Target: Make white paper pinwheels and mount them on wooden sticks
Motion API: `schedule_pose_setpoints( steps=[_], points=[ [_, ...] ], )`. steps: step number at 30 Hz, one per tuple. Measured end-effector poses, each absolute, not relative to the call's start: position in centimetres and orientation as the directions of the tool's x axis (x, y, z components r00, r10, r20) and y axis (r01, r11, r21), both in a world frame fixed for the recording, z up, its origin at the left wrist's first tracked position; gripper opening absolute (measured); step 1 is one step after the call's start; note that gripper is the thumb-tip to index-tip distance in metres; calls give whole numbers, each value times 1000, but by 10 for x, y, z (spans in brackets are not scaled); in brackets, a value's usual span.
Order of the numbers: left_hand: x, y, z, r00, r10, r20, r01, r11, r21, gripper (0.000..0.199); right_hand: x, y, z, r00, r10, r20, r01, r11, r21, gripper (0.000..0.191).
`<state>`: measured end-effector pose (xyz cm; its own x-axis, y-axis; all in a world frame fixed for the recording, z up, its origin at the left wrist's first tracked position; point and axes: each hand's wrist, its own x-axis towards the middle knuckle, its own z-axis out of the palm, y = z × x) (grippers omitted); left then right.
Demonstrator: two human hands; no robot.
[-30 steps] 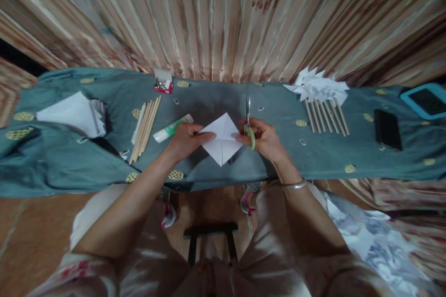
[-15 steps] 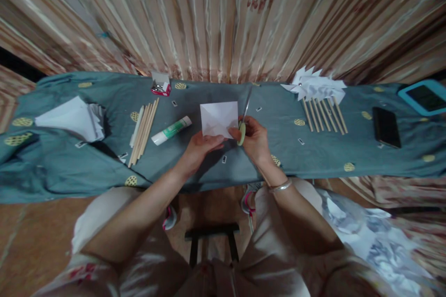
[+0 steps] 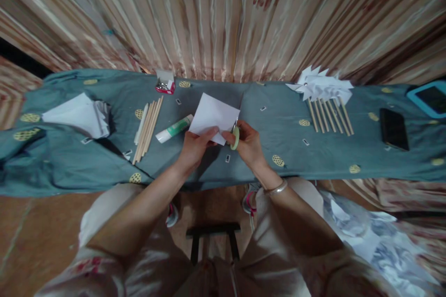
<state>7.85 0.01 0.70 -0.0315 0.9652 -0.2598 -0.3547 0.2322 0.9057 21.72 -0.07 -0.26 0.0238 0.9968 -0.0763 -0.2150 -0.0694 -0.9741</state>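
A square sheet of white paper [image 3: 213, 112] is held tilted above the cloth, one corner toward my body. My left hand [image 3: 194, 149] grips its lower left edge, thumb on top and fingers underneath. Scissors with pale green handles [image 3: 235, 138] are in my right hand [image 3: 249, 146], their blades pointing away from me beside the paper's right corner. The right thumb reaches to the paper's near right edge and seems to touch it. Whether the blades are apart is too blurred to tell. Just left of the paper lies a white and green glue stick [image 3: 174, 129].
Left of the glue stick are several wooden sticks [image 3: 149, 130], a box of pins [image 3: 165, 84] and stacked white paper [image 3: 75, 116]. On the right lie paper pinwheels on sticks [image 3: 322, 84], a black phone [image 3: 393, 129] and a blue-framed device [image 3: 430, 98]. A patterned cloth [image 3: 285, 148] covers the table.
The paper has turned from square-on to a diagonal tilt. Both hands have shifted slightly with it, and the scissors remain in my right hand. The whole view has moved a little.
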Motion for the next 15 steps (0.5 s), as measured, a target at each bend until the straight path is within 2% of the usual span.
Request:
schedule_pose_setpoints(
  steps=[6,10,15],
  points=[
    [65,15,16,-144,970,-194,-327,139,935,28,219,-13,8,-133,976,-174,-164,-195,-967,52],
    [54,25,22,-204,967,-154,-348,76,934,34,220,-24,9,-311,921,-234,-129,-285,-950,56],
    [50,29,24,-229,965,-126,-337,42,940,34,219,-31,4,-436,862,-258,-81,-323,-943,49]
  ],
)
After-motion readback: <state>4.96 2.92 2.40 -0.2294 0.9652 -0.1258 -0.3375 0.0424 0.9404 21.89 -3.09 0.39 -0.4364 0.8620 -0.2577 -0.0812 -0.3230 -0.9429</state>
